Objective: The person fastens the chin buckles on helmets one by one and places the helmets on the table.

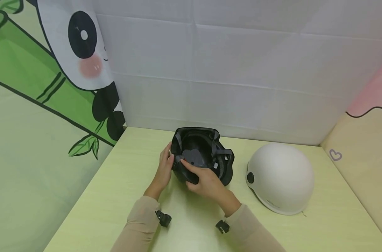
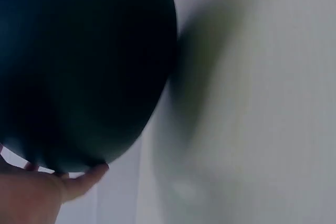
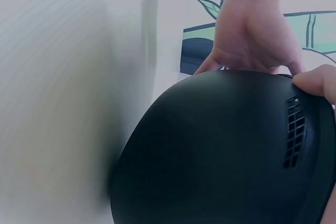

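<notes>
A black helmet (image 1: 227,171) lies bottom up on the table, its padded inside and grey straps facing me. My left hand (image 1: 163,171) holds its left side, fingers and thumb spread along the rounded shell; the left wrist view shows the fingers against the dark shell (image 2: 89,72). With its fingers reaching over the near rim into the inside and its thumb on the outer shell, my right hand (image 1: 208,182) grips the helmet. Its fingertips are by a strap buckle with a small red spot. In the right wrist view a vent grille (image 3: 295,132) shows on the shell.
To the right a white helmet (image 1: 282,178) sits dome up on the pale yellow table (image 1: 115,210). A white cloth backdrop (image 1: 235,70) rises behind the table's far edge. Printed cloths stand at left and right. Small black cameras (image 1: 163,218) are worn on both wrists.
</notes>
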### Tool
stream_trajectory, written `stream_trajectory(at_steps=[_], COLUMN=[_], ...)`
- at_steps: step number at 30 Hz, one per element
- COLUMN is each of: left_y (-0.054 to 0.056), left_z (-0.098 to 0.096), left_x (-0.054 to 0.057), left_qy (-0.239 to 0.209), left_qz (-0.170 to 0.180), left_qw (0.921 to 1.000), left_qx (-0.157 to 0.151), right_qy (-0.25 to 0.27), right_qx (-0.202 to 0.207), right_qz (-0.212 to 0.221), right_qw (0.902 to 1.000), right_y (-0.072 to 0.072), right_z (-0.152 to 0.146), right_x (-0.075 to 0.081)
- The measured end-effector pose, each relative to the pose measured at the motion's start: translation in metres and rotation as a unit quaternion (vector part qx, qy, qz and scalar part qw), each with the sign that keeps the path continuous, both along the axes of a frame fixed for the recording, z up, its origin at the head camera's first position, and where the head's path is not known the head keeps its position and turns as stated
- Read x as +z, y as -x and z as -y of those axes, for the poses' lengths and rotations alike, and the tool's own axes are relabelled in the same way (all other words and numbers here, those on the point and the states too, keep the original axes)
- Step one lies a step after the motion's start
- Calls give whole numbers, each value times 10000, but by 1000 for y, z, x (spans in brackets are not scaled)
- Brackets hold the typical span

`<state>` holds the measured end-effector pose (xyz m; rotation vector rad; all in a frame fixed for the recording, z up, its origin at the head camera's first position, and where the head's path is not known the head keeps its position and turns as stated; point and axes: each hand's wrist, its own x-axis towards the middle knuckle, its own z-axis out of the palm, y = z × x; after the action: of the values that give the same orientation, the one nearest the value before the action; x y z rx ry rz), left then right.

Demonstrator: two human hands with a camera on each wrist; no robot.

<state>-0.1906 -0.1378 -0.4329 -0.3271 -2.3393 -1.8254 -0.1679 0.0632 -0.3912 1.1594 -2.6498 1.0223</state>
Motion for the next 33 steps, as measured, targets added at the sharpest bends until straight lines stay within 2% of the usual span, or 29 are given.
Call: stream_trajectory(at_steps=[3,9,17,25,33], left_y=[0,0,-1,-6,-8], left_z=[-3,-8,-13,-22,-33], left_x=[10,32,46,75,92], left_qy=[348,478,945,1921,2392], left_qz=[-146,-233,-145,409,679], left_qw=[9991,9978,9936,9762,9631], left_qx=[206,389,609,917,1029], right_qy=[291,1046,1751,2641,3381], right_qx=[-4,-11,61,146,233], right_qz=[257,596,826,1663,2245], right_qw=[9992,9927,9811,9499,9136], right_y=[0,-1,-2,-4,-6], right_z=[-2,-4,-4,-7,-7], right_x=[1,3,1,-1,-3])
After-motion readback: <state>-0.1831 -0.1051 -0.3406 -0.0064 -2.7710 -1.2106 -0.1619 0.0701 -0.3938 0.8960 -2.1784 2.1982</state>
